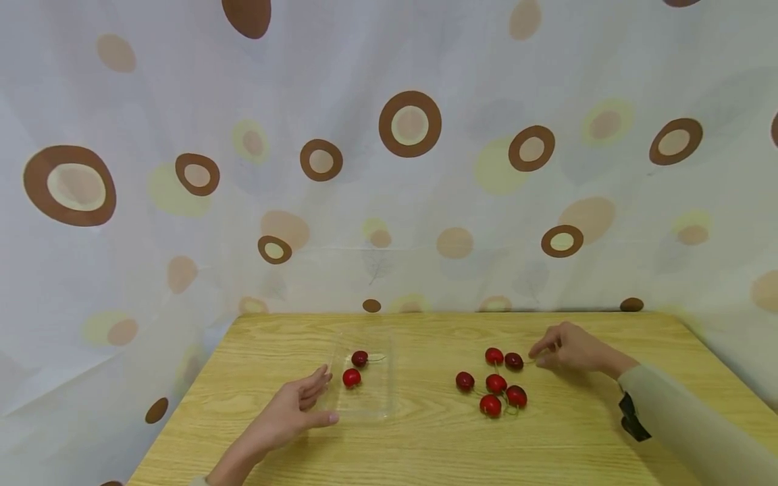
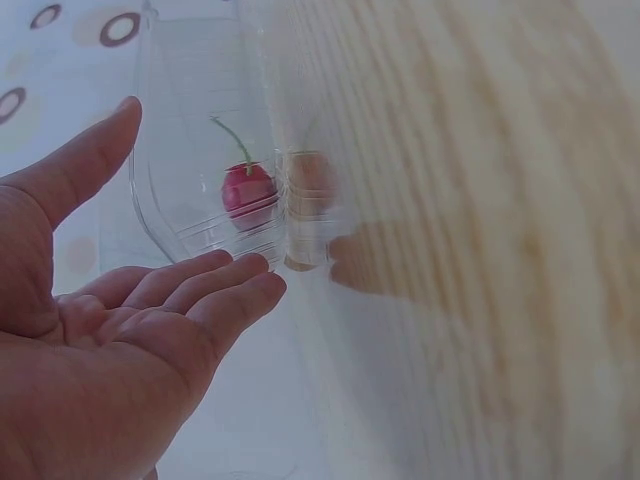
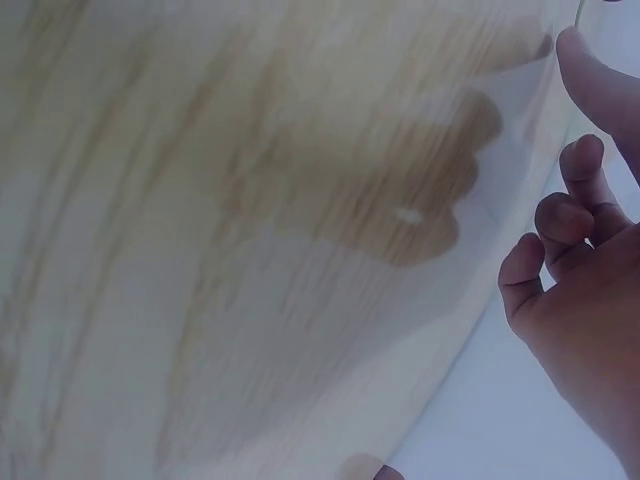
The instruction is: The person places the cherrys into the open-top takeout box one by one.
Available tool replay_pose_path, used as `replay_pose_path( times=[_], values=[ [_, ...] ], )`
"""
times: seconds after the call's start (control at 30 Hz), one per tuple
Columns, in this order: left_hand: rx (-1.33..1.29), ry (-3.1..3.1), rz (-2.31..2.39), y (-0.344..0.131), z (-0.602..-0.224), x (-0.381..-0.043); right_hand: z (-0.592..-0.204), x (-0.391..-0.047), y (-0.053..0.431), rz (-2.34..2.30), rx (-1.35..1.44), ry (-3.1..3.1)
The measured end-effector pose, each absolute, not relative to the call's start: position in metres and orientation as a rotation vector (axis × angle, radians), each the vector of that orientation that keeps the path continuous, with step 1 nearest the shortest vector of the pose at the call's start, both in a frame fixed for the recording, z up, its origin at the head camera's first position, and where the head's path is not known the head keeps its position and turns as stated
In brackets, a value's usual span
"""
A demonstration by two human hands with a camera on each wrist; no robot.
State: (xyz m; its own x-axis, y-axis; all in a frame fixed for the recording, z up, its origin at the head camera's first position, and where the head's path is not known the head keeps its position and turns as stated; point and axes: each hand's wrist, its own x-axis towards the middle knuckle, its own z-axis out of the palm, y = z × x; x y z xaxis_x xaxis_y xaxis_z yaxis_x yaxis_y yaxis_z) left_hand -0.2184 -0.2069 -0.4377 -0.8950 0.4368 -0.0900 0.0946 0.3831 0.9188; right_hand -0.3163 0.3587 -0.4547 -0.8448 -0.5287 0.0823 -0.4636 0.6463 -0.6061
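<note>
My left hand [image 1: 288, 412] is beside the left side of a clear plastic tray [image 1: 391, 385], fingers extended and thumb spread apart. Two cherries lie in the tray: a dark red one [image 1: 360, 358] with its stem pointing right, and a bright red one [image 1: 351, 377]. In the left wrist view a cherry [image 2: 248, 190] with a green stem shows through the tray's wall. At the right, my right hand [image 1: 571, 347] pinches the stem of a dark red cherry [image 1: 513, 362] between thumb and fingertips. The right wrist view shows the hand [image 3: 590, 250], with the cherry itself out of sight.
Beside the pinched cherry lie several others, among them a bright red cherry [image 1: 490, 406] and a dark one [image 1: 464, 381]. Everything rests on a wood-grain table [image 1: 419, 452]. A patterned white curtain [image 1: 365, 202] hangs behind and at both sides.
</note>
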Motion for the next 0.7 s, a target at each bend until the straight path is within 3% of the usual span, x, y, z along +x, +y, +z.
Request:
replay_pose_path(
  times=[0.7],
  values=[
    [0.456,2.326,1.521,-0.208,-0.439,-0.219,-0.451,-0.299,0.359,-1.073,-0.756,2.796]
  ],
)
